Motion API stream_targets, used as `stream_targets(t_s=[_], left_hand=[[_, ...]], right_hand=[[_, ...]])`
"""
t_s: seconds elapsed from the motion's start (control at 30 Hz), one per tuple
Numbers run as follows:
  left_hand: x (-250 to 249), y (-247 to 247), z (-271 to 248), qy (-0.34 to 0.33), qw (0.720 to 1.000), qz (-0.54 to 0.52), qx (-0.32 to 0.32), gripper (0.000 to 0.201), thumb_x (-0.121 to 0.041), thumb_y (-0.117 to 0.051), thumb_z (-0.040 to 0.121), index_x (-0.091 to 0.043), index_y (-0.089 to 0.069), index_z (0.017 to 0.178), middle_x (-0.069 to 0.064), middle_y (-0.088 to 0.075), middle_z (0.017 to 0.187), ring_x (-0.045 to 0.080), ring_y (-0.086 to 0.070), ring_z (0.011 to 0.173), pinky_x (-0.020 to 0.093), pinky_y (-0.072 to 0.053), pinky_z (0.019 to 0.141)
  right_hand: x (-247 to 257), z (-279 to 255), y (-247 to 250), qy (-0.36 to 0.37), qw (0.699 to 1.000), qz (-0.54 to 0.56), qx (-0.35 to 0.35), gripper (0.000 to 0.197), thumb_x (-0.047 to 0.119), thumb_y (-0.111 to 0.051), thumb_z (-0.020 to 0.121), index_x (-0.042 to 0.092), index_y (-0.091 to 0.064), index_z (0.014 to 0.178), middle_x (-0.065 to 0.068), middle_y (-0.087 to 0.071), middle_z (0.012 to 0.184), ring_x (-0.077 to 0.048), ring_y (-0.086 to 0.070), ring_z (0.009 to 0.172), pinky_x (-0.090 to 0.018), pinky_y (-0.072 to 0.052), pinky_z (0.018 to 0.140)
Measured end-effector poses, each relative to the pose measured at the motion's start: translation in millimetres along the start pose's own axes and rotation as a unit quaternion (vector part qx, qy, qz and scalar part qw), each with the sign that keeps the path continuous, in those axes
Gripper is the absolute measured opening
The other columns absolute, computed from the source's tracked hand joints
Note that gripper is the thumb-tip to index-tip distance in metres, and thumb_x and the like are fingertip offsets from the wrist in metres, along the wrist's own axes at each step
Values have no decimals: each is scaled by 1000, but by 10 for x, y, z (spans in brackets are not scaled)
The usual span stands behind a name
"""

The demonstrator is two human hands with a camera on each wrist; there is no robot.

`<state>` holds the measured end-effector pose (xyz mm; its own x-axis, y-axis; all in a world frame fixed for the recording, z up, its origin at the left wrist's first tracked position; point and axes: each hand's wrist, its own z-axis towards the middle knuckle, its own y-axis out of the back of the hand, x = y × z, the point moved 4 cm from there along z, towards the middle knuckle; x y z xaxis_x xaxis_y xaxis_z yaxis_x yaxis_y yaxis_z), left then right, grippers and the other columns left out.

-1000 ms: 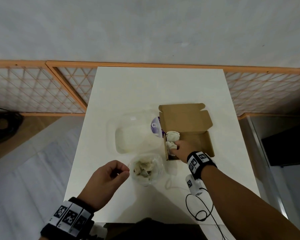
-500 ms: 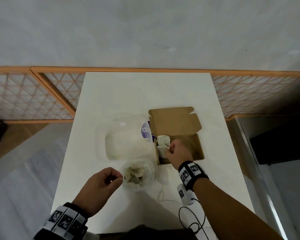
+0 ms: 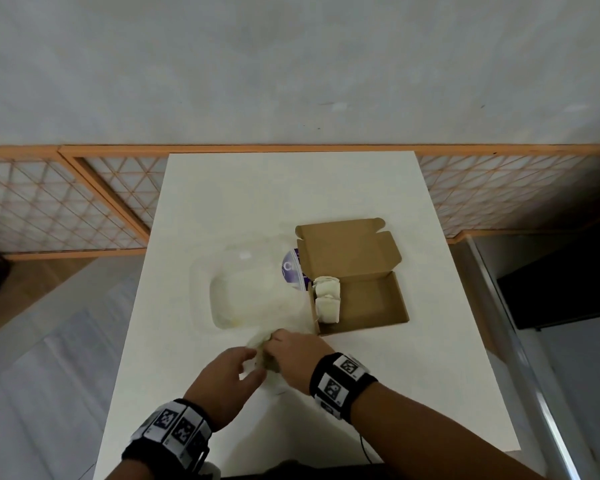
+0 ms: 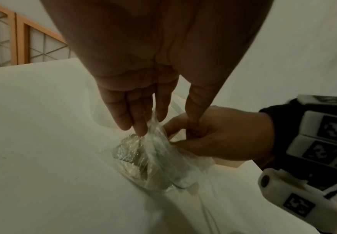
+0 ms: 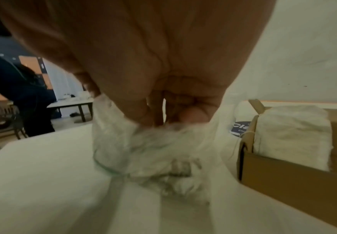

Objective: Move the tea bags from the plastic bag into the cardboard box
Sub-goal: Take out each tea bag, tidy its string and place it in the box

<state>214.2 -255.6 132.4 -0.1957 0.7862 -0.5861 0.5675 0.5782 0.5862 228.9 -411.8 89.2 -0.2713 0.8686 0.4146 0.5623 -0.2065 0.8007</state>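
Observation:
The clear plastic bag [image 3: 261,345] of tea bags lies on the white table [image 3: 291,195] near its front, mostly covered by both hands. My left hand [image 3: 252,362] pinches the bag's rim [image 4: 153,125] between fingers and thumb. My right hand [image 3: 274,341] reaches into the bag's mouth, fingers curled round a pale tea bag [image 4: 175,138]; the fingertips [image 5: 143,117] are partly hidden by film. The open cardboard box [image 3: 371,303] sits just behind to the right, with white tea bags [image 3: 328,299] stacked upright along its left wall [image 5: 293,134].
A clear plastic tub [image 3: 250,296] with a purple label [image 3: 290,270] lies left of the box, touching it. A cable [image 3: 362,448] hangs at the table's front edge. Wooden lattice screens [image 3: 66,202] stand behind the table. Bare tabletop stretches beyond the box.
My right hand left the box, where it set a tea bag down, and came back left into the plastic bag. My left hand moved right and took hold of the bag's rim.

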Motion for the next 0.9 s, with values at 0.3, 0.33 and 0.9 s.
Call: stream_targets(t_s=[0.3,0.33,0.9], left_hand=[[-93,1,-34,-31,999,9,-2,43,-42,-64,99,-24,-59,137,-19,-52,124,6,-62,111,20,-46,96],[-69,5,-32,-28,1000,-1,-1,44,-42,-65,98,-24,-58,138,-19,-52,125,5,-62,111,19,-46,95],[130,87,6,-27,997,-71,-1,33,-39,-69,96,-35,-62,128,-23,-55,134,2,-62,119,24,-50,103]], right_hand=[[25,-25,66,-15,998,-43,-38,22,28,-59,103,13,-66,118,-13,-67,120,-33,-66,107,-45,-54,93],[11,-55,103,-17,998,-20,-50,22,29,-59,104,14,-66,118,-12,-67,119,-32,-66,106,-43,-54,92],[-137,-610,758,-69,919,352,-161,44,30,-65,100,29,-53,142,2,-75,90,-9,-71,82,-30,-59,82]])
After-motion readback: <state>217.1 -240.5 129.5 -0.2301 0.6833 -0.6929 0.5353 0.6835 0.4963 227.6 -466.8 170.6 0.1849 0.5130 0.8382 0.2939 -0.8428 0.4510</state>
